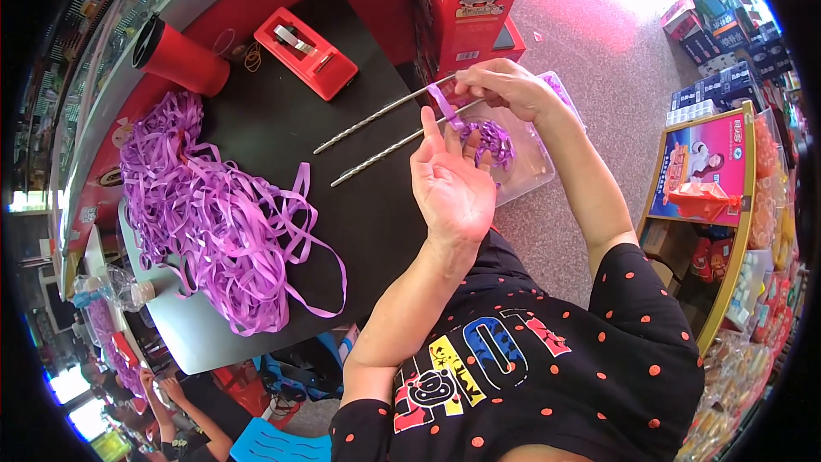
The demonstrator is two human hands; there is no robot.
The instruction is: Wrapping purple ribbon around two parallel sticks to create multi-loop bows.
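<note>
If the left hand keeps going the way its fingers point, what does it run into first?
Most likely the purple ribbon strip stretched across the two metal rods, just beyond the left hand fingers. The right hand pinches the rods' ends there. Depth is unclear; the fingers may already touch it.

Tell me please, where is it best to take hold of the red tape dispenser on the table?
Grip the red tape dispenser across its two long sides, near the middle, coming from above. It lies flat on the black table, long and narrow, with open space around it.
</note>
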